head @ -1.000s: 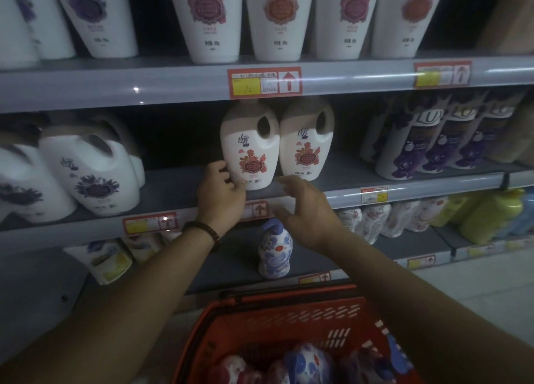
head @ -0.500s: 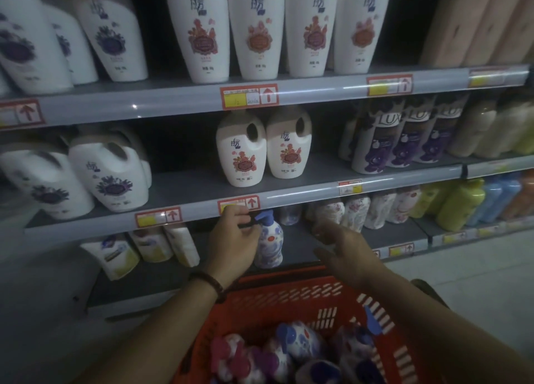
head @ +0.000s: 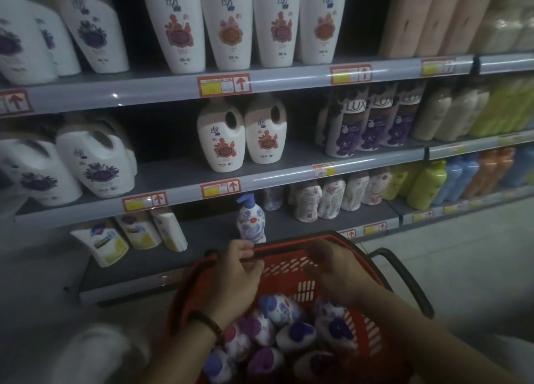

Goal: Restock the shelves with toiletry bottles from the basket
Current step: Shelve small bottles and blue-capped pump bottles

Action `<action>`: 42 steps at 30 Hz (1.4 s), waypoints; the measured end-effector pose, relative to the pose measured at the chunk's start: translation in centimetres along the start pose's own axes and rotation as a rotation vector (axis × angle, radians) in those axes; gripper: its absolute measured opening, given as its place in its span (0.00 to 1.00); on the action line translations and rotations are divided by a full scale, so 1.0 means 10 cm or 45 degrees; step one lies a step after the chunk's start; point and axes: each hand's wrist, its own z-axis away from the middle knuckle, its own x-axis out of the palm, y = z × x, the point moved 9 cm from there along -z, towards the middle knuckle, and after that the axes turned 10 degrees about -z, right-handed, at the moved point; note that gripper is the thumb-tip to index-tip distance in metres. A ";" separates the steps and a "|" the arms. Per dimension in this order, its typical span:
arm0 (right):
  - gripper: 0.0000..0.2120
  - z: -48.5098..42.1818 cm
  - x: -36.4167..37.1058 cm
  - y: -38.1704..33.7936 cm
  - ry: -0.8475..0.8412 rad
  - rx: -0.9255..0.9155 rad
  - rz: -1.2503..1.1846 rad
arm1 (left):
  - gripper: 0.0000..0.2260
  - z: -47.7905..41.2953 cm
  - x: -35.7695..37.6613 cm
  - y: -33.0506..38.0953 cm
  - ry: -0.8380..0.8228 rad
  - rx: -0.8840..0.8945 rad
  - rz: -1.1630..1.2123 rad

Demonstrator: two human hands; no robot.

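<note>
L hand (head: 237, 271) & R hand (head: 332, 271) hang loosely curled, empty, over basket (head: 291, 242) w/ bottles (head: 281, 308) heaped inside, so a hasty grab may drop one or tip the shelf bottle (head: 250, 220).

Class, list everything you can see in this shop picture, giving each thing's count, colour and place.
Basket: one, red, in front of the shelves.
Basket bottles: several, white with blue, purple or pink tops, lying in the basket.
Pump bottle: one, white and blue, lowest shelf, upright.
Handled jugs: two, white with red flower, middle shelf.
Tall bottles: four, white with red flower, top shelf.
LUX bottles: three, purple, middle shelf, right.
Pouches: three, white and yellow, lowest shelf, left.
Left hand: one, at the basket's far rim.
Right hand: one, over the basket, fingers relaxed.
</note>
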 end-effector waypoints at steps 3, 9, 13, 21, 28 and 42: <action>0.10 0.20 0.01 0.16 -0.024 0.035 -0.011 | 0.14 0.12 0.16 -0.05 -0.051 0.020 -0.065; 0.09 0.54 -0.02 0.53 -0.042 0.159 0.001 | 0.12 0.24 0.46 -0.19 -0.161 0.039 -0.200; 0.11 0.69 0.02 0.69 -0.096 0.266 -0.014 | 0.13 0.32 0.61 -0.29 -0.221 0.097 -0.292; 0.19 0.82 0.02 0.87 -0.136 0.326 0.150 | 0.11 0.48 1.00 -0.37 -0.455 0.225 -0.504; 0.21 0.84 0.11 1.06 -0.210 0.462 0.175 | 0.12 0.53 1.15 -0.55 -0.651 0.199 -0.761; 0.27 0.82 0.76 1.14 -0.498 0.527 0.352 | 0.09 0.80 1.36 -0.45 -0.972 0.380 -0.667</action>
